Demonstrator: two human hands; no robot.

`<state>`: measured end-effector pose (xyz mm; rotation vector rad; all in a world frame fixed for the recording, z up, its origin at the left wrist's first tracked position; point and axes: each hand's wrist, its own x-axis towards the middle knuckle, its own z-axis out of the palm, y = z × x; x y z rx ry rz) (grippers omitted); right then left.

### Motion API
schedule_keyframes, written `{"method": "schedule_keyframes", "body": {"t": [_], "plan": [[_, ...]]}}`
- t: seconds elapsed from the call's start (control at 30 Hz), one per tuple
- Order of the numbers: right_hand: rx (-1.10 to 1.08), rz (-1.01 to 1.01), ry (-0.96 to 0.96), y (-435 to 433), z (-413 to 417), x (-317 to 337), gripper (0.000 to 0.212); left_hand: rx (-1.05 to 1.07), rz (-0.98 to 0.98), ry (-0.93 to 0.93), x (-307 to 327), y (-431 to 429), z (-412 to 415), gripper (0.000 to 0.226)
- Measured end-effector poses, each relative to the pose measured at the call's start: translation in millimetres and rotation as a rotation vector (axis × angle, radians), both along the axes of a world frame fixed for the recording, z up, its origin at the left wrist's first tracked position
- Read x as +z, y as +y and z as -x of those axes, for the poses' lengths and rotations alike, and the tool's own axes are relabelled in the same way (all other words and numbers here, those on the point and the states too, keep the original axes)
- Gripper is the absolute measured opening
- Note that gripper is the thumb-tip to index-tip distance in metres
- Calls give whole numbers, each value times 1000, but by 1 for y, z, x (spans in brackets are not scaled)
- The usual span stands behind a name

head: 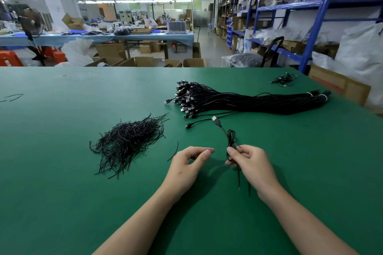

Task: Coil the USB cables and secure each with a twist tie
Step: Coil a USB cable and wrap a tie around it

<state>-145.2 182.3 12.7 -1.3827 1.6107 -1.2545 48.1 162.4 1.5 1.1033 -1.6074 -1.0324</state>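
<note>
My right hand (247, 160) pinches a folded black USB cable (230, 136); its plug sticks up and away, and loose ends hang below the hand. Just left of it, my left hand (189, 162) hovers with curled fingers and thumb near the index finger; I see nothing in it. A heap of black twist ties (128, 139) lies on the green table (62, 172) to the left, with one stray tie (174, 151) near my left hand. A big bundle of straight USB cables (248, 99) lies further back.
A few finished cables (285, 79) lie at the table's far right corner. A cardboard box (339, 87) stands past the right edge, under blue shelving (310, 16). Open cartons (145, 61) line the floor behind the table's far edge.
</note>
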Motion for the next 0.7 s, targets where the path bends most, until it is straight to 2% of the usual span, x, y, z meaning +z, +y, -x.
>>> {"method": "schedule_keyframes", "body": {"t": [0.23,0.4,0.5,0.6,0.7], "plan": [[-294,-127,251,-37,44,9,26,-16,4,-49,0,2,1,18],[-328,-290,461,-61,41,6,27,-34,14,-60,-1,2,2,19],[-301,-351,652,-68,39,7,40,-21,28,-92,-3,0,1,19],[-325,-244,774,-69,38,8,57,-23,31,-100,-3,0,1,19],[-285,-27,835,-68,34,5,50,-29,34,-103,-4,0,2,18]]}}
